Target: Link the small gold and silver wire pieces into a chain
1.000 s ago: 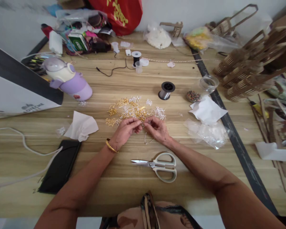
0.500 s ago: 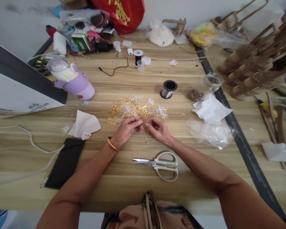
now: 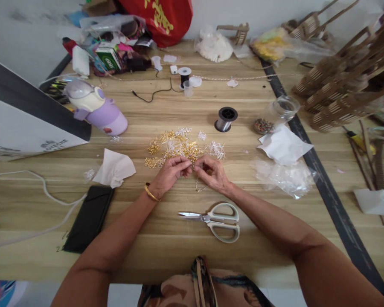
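Note:
My left hand (image 3: 170,173) and my right hand (image 3: 211,172) meet at the middle of the wooden table (image 3: 166,247), fingertips pinched together on a small jewellery piece too tiny to name. A thin silver chain (image 3: 199,186) trails on the wood below my right hand. Just beyond the fingers lies a heap of gold and silver findings (image 3: 179,147). A gold bangle (image 3: 150,192) sits on my left wrist. White-handled scissors (image 3: 215,219) lie closed on the table in front of my forearms.
A purple flask (image 3: 96,108) lies at the left beside a white box (image 3: 22,123). A black phone (image 3: 88,217), a tissue (image 3: 114,167), a wire spool (image 3: 225,119), a bead jar (image 3: 277,113), plastic bags (image 3: 283,177) and wooden baskets (image 3: 336,94) surround the work area.
Both hands stay pinched together at the same spot; only the camera has shifted a little.

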A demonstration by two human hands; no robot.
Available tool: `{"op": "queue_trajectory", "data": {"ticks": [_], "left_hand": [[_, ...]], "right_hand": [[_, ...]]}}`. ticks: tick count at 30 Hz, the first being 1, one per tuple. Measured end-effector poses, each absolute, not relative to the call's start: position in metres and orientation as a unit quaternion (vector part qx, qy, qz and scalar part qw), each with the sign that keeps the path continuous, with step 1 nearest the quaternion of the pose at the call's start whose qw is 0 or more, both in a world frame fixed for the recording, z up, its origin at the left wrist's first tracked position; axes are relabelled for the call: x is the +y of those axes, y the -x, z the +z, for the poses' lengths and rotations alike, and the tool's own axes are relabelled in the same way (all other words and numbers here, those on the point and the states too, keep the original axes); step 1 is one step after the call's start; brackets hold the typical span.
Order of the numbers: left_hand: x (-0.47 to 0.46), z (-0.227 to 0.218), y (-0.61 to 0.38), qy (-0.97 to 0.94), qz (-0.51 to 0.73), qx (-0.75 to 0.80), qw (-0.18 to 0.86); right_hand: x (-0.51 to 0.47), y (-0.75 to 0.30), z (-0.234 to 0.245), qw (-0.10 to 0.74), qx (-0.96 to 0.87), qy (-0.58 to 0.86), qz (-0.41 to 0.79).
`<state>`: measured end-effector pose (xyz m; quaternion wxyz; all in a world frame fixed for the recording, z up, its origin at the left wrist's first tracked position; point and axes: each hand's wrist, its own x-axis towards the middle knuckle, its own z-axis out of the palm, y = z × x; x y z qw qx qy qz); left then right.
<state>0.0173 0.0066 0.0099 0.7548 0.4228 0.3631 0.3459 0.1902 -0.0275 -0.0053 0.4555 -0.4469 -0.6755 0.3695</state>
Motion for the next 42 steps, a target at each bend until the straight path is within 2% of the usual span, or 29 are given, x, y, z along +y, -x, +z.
{"op": "queue_trajectory", "data": {"ticks": [42], "left_hand": [[0.0055,0.0069,-0.0166,-0.455,0.334,0.340,0.752]], "right_hand": [[-0.0270,-0.1902,-0.0079,0.449,-0.669,0.446,0.390]]}}
